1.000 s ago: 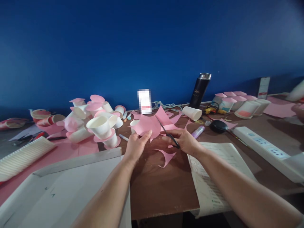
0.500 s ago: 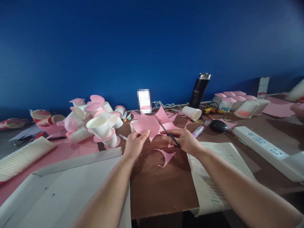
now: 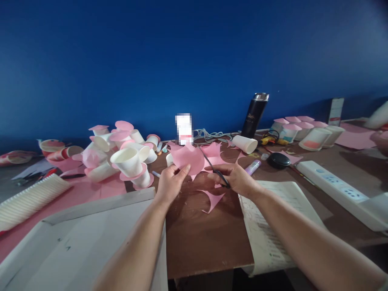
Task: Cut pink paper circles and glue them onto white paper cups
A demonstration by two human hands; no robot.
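Between thumb and fingers my left hand (image 3: 172, 182) pinches a piece of pink paper (image 3: 190, 158) by its lower left edge. Its right side is cut to a rounded outline. My right hand (image 3: 239, 180) is closed round the handles of black scissors (image 3: 218, 173), whose blades point up and left along the paper's right edge. Below the hands a curved pink scrap (image 3: 212, 200) lies on the brown table (image 3: 209, 242). More pink scraps (image 3: 214, 150) are heaped just behind the scissors.
Paper cups with pink paper (image 3: 127, 161) pile up at left, beside a white box lid (image 3: 91, 238). To the right are a printed sheet (image 3: 281, 222), a power strip (image 3: 339, 190), a black round case (image 3: 279, 160), a glue stick (image 3: 253, 167) and a black flask (image 3: 254, 117).
The pink paper has turned in my left hand, and a pointed corner that stood up behind the scissors is lower now. The scissors have shifted slightly.
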